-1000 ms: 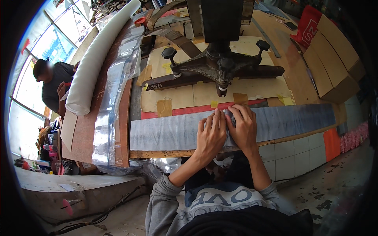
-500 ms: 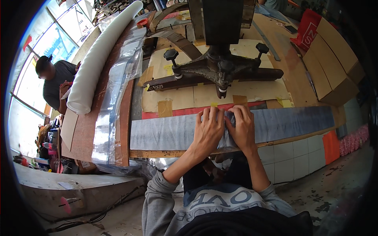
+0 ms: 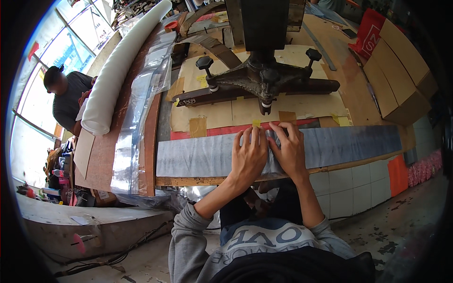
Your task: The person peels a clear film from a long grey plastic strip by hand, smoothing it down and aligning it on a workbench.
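Note:
My left hand (image 3: 249, 152) rests on a long grey strip (image 3: 193, 158) along the near edge of the table. Its fingers reach forward, slightly apart, with the tips by the strip's far edge; its thumb is hidden. My right hand (image 3: 289, 150) is close beside it, thumb and index finger apart, fingers bent over the same strip. Between the hands a piece of clear, shiny plastic film (image 3: 272, 166) lies over the strip and reaches the near table edge. Just beyond my fingertips is a yellow tape tab (image 3: 256, 122).
A dark metal press head (image 3: 264, 78) with knobs stands over a pale board (image 3: 212, 115). At left are a white film roll (image 3: 106, 94) and clear plastic sheets (image 3: 134, 122). A cardboard box (image 3: 396, 75) and red bag (image 3: 370, 35) stand right. Another person (image 3: 71, 96) is far left.
My right index finger has straightened and moved away from the thumb. The film between my hands now lies flatter. The other person at the left has shifted slightly.

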Demonstrator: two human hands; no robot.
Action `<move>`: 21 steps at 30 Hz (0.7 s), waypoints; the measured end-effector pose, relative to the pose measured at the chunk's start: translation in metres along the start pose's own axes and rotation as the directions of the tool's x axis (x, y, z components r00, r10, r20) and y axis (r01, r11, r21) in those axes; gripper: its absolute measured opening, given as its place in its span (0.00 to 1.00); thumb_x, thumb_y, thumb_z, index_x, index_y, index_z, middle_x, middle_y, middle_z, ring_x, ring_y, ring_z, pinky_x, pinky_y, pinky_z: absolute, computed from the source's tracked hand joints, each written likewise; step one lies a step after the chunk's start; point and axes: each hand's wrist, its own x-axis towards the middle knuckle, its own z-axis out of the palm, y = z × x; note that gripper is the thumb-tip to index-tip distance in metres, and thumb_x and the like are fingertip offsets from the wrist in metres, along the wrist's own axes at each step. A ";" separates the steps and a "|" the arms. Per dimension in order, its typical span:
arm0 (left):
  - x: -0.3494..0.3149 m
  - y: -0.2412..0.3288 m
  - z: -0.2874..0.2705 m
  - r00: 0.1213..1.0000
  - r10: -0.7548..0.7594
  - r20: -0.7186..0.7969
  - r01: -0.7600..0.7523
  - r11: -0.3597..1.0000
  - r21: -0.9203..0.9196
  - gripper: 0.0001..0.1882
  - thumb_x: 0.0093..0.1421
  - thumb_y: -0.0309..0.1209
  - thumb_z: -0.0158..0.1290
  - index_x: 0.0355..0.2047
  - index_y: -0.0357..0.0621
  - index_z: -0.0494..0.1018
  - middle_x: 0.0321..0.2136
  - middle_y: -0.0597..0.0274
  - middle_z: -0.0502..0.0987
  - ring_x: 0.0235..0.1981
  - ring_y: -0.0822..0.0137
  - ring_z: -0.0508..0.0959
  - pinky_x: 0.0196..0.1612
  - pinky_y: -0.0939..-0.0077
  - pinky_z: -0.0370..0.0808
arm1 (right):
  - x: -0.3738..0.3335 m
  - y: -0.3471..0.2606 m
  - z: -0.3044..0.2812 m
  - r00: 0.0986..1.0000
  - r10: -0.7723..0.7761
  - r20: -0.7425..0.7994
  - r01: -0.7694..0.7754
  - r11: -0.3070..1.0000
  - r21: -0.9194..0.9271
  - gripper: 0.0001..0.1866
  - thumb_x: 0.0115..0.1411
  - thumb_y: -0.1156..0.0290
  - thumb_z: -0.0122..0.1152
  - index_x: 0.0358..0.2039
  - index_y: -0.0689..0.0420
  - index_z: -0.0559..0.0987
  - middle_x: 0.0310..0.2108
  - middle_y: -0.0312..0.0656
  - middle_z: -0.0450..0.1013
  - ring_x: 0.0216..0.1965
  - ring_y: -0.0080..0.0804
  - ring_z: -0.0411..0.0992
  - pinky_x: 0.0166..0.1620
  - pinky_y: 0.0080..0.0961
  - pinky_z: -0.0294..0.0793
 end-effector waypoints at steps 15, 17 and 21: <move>0.005 0.012 -0.004 0.989 0.107 0.105 -0.123 0.979 0.160 0.21 0.48 0.27 0.51 0.43 0.26 0.69 0.37 0.50 0.70 0.39 0.59 0.72 0.38 0.72 0.72 | -0.001 0.000 -0.001 0.999 -0.015 -0.030 0.017 0.999 0.048 0.15 0.50 0.72 0.63 0.41 0.51 0.81 0.40 0.35 0.70 0.42 0.36 0.68 0.45 0.35 0.64; 0.006 0.011 -0.002 0.990 0.101 0.100 -0.116 0.982 0.149 0.21 0.49 0.27 0.51 0.43 0.26 0.69 0.37 0.48 0.69 0.39 0.58 0.72 0.37 0.71 0.72 | 0.000 0.001 -0.001 0.999 -0.020 -0.036 0.021 0.999 0.046 0.15 0.50 0.72 0.63 0.41 0.51 0.81 0.40 0.35 0.70 0.42 0.36 0.68 0.45 0.35 0.64; 0.009 -0.005 0.001 0.995 0.040 0.094 -0.027 0.990 -0.135 0.18 0.50 0.24 0.49 0.42 0.29 0.66 0.37 0.46 0.67 0.39 0.53 0.71 0.39 0.67 0.71 | 0.000 0.003 0.001 1.000 -0.001 -0.020 0.002 0.997 0.077 0.14 0.51 0.72 0.63 0.40 0.52 0.81 0.40 0.35 0.70 0.43 0.36 0.68 0.46 0.35 0.64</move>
